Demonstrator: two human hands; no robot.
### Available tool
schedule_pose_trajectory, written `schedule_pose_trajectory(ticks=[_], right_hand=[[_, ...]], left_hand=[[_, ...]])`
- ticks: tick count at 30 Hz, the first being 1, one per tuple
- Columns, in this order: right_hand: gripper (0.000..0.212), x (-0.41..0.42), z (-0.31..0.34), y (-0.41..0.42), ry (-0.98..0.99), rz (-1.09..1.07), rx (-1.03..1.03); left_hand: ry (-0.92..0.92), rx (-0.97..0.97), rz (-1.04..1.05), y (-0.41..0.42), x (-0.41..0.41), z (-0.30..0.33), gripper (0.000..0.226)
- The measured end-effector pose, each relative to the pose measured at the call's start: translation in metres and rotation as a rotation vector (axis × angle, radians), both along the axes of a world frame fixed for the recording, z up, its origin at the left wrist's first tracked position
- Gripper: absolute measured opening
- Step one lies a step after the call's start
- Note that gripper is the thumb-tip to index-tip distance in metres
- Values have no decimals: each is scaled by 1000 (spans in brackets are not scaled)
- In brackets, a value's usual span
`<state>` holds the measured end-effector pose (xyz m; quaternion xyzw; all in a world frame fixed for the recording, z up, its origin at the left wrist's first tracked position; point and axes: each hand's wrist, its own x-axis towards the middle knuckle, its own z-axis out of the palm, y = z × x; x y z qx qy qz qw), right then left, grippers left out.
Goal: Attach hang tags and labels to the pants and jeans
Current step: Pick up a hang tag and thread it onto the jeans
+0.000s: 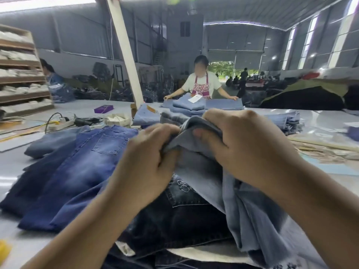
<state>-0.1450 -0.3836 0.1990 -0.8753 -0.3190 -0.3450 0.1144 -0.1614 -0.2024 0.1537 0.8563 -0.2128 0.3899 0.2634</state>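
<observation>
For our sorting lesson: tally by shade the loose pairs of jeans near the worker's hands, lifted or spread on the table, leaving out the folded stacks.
Pale blue denim jeans, gripped by both the left hand and the right hand: 1
Mid-blue faded denim jeans: 1
Dark navy denim jeans: 1
Black denim jeans: 1
Total: 4

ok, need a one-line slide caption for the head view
Both hands, left hand and right hand, grip light-wash jeans above a pile of dark jeans on the table.
</observation>
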Motion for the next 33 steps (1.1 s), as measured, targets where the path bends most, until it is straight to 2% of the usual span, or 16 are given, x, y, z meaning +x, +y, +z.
schedule_pose_trajectory(ticks=[1, 2, 5, 7, 9, 12, 15, 18, 21, 23, 25, 30, 31, 33], right_hand=[[31, 3, -3, 5, -22, -22, 15], [30, 5, -8, 8, -39, -46, 25], [20, 7, -19, 14, -112, -62, 98], [23, 6, -24, 16, -167, -49, 152], [25, 5, -28, 17, -183, -38, 158], [18, 2, -29, 10, -222, 2, 205], [17, 0, -25, -9, -279, 64, 256], [30, -1, -24, -20, -328, 92, 207], [31, 0, -25, -25, -352, 107, 243], [25, 0, -26, -28, -367, 91, 283], [22, 1, -28, -31, -392, 51, 311], [23, 5, -22, -28, -422, -23, 358], [23, 4, -19, -26, -407, -11, 363], [24, 3, -16, -24, -308, 6, 392]], left_hand=[[113, -126, 37, -1, -4, -9, 18], [216, -216, 99, -3, -7, -21, 22], [330, -297, 266, -13, -16, -60, 50], [364, -333, 248, -19, -20, -75, 43], [355, -269, 243, -18, -22, -75, 29], [261, -145, 257, -3, -20, -57, 25], [76, -65, 282, 15, -18, -18, 40], [-91, -24, 395, 32, -12, 24, 19], [-309, -18, 440, 31, -8, 52, 23], [-341, -54, 419, 20, -10, 45, 22], [-253, -105, 386, 15, -13, 18, 21], [177, -248, 252, 8, -26, -54, 49], [228, -245, 261, 7, -28, -64, 47], [302, -265, 289, 11, -28, -74, 28]])
